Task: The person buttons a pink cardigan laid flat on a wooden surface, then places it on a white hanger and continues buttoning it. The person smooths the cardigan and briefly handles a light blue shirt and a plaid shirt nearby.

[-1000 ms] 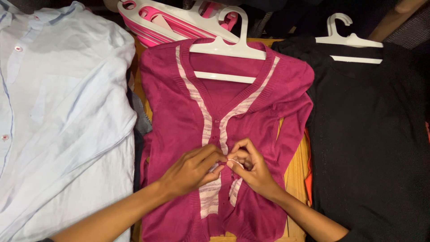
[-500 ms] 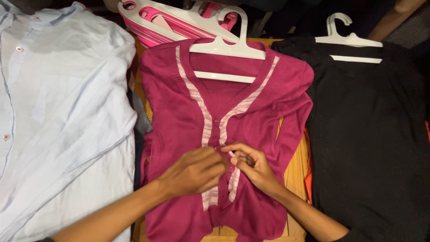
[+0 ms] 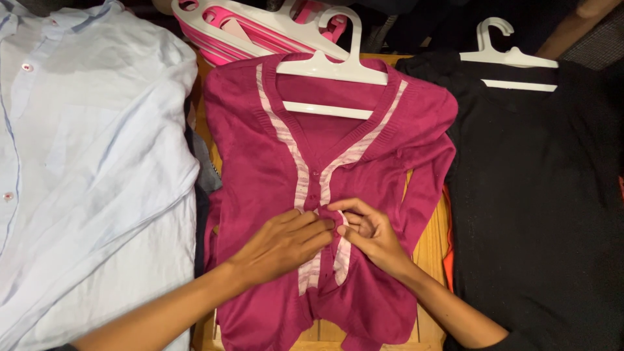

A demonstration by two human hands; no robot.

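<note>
Now we have both hands on the front of the magenta cardigan (image 3: 273, 169), which lies flat on its white hanger (image 3: 335, 71) on the wooden worktop (image 3: 432, 253), between the pale blue shirt (image 3: 91, 162) on our left and the black garment (image 3: 539, 195) on our right. Our left hand (image 3: 281, 244) pinches the pale striped button band (image 3: 311, 175) with its fingers (image 3: 322, 229) closed on the fabric, and our right hand (image 3: 370, 235) holds the opposite edge of the band between thumb and forefinger; the button itself we cannot see, it is hidden under the fingertips. We think the risk is that the two edges are not lined up, so the button may go into the wrong hole and the front will pucker, or the soft knit may stretch if we pull it too hard. The hanger could also shift if the cloth is dragged downward. Compared with one second ago, our hands sit a little lower on the band, the fingers are closer together, and the band below them looks less twisted, while the hangers and the neighbouring clothes have not moved.
</note>
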